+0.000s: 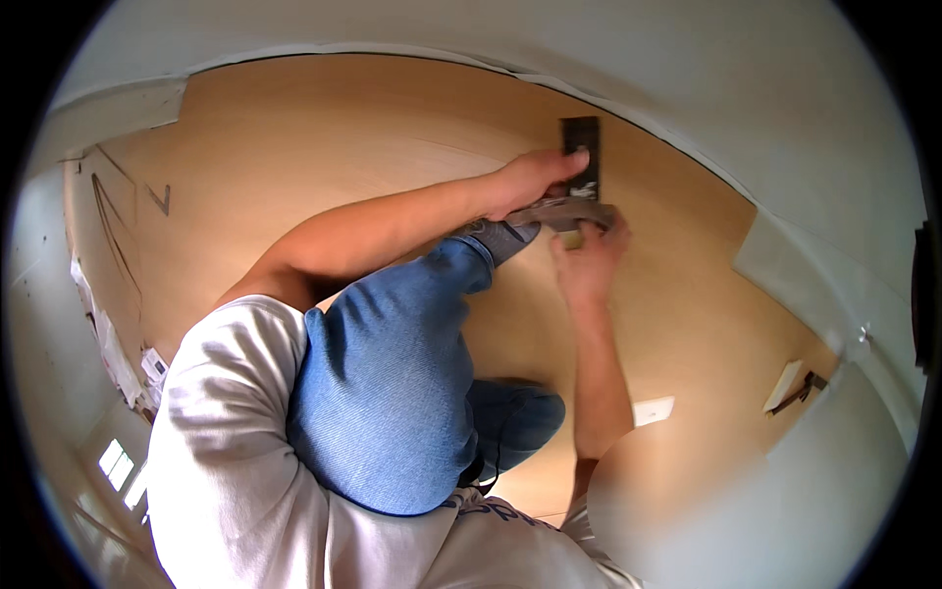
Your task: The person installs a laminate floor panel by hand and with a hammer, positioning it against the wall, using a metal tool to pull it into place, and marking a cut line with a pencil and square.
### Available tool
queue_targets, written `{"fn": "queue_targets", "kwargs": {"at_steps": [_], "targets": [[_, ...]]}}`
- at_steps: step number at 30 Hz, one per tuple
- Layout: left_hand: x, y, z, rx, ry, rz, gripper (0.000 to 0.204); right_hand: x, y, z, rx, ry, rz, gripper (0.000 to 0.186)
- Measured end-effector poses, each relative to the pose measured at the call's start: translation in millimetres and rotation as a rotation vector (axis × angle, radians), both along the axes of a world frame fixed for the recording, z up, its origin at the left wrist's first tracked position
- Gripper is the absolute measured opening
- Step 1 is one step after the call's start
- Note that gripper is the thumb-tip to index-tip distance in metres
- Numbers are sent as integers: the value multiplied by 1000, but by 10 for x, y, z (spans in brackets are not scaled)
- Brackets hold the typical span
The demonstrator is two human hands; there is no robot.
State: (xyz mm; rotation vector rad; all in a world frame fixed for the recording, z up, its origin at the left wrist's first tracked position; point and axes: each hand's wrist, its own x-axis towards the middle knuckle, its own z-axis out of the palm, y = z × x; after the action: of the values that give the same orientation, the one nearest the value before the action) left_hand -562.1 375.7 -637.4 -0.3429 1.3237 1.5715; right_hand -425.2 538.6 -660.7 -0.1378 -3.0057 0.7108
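My left hand (530, 184) is closed on a dark, flat rectangular plate (582, 137), its thumb lying on top. Pale smears mark the plate's face. Just below, a grey-brown, slightly curved flat piece (561, 210) crosses the plate's near end; I cannot make out its exact kind. My right hand (594, 257) is closed on this piece near its right end, with a small yellowish part (571, 239) showing by the fingers. Both hands are close together, a little blurred, beyond my grey shoe (502, 240).
Under me is a light wood-coloured floor (392, 128), bounded by a pale wall (628, 49) on the far side. A white rectangular piece (653, 410) lies by my right forearm. Farther right is a dark tool (800, 393) beside a pale block (782, 386). A dark V-shaped piece (160, 200) lies left.
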Motion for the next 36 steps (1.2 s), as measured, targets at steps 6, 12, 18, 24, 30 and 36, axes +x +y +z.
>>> {"fn": "queue_targets", "kwargs": {"at_steps": [6, 12, 18, 24, 30, 36], "targets": [[-36, -831, 337, -3, 464, 66, 44, 18, -618, 568, -298, -32, 51, 45], [-840, -1446, 493, -313, 679, -234, 51, 570, -325, 379, -439, -140, 25, 40], [-810, -1668, -916, -473, 691, -352, 54, 992, -323, 245, -440, -354, -122, 27], [-898, -1597, -1375, -759, 767, -163, 58, 1113, -557, 229, -534, -443, -208, 29], [-1042, -1164, -994, -960, 927, -417, 70, 717, -658, 255, -507, -687, -235, 32], [-1046, -1203, -1377, -1159, 986, -312, 68, 136, -740, 113, -587, -664, -55, 39]]}}
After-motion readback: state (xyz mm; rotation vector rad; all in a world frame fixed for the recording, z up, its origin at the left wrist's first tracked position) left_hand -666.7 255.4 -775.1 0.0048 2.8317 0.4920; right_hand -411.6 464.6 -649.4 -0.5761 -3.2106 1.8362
